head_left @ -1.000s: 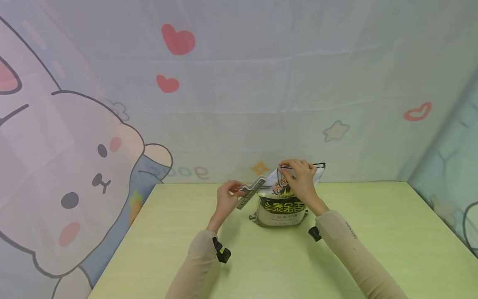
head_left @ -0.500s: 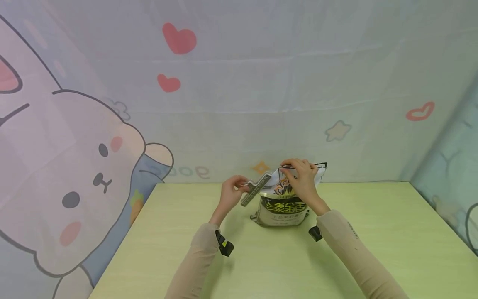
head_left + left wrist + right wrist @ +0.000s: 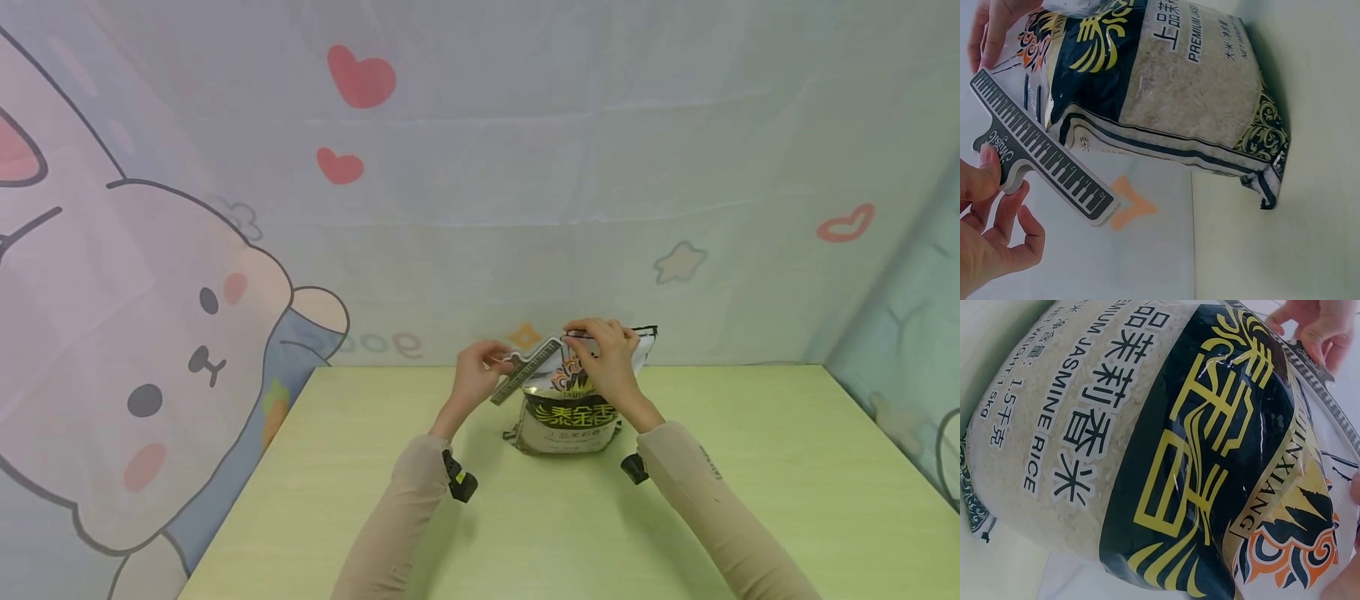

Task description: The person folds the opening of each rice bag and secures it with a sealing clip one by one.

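Note:
A clear-and-black bag of jasmine rice (image 3: 572,433) stands upright on the table, its upper part pale and slack. My right hand (image 3: 611,362) pinches the bag's top edge between thumb and fingers. My left hand (image 3: 474,375) holds a long black clip (image 3: 531,372) by its handle. White piano-key marks and the word "Music" show on the clip (image 3: 1047,147) in the left wrist view. The clip slants up to the right, its upper end overlapping the bag's slack left side, close to the right fingertips. In the right wrist view the bag (image 3: 1141,444) fills most of the frame.
The pale green table (image 3: 337,500) ends just behind the bag at a hanging cloth backdrop (image 3: 480,208) with a cartoon rabbit and hearts. Another patterned cloth (image 3: 915,333) hangs at the right. Black wrist cameras (image 3: 461,479) sit under both sleeves.
My left hand has moved right and slightly up with the clip, bringing its upper end over the bag's left side. The right hand keeps its pinch on the bag's top, nearly still.

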`<act>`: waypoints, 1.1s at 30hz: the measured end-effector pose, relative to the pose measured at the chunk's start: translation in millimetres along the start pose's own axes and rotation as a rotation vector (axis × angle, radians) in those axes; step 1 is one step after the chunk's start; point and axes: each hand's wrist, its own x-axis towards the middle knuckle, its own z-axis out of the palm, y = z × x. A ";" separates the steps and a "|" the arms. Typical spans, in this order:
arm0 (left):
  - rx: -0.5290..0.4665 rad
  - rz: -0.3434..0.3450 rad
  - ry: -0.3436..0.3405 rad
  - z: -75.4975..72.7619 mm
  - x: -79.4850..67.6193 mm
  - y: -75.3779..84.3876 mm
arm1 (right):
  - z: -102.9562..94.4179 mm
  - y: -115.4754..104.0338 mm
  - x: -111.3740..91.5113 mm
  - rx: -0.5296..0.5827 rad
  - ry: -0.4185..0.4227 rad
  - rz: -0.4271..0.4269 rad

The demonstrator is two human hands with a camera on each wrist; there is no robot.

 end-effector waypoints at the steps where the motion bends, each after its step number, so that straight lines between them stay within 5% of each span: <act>1: -0.005 -0.003 -0.004 0.7 1.1 1.6 | -0.4 0.3 -0.2 0.001 -0.003 -0.001; 16: -0.011 0.013 0.003 8.1 11.2 17.0 | -2.3 6.2 -2.9 0.012 -0.030 -0.020; 33: -0.054 -0.066 0.044 15.7 17.0 25.6 | -2.4 9.1 -3.0 0.021 -0.032 0.016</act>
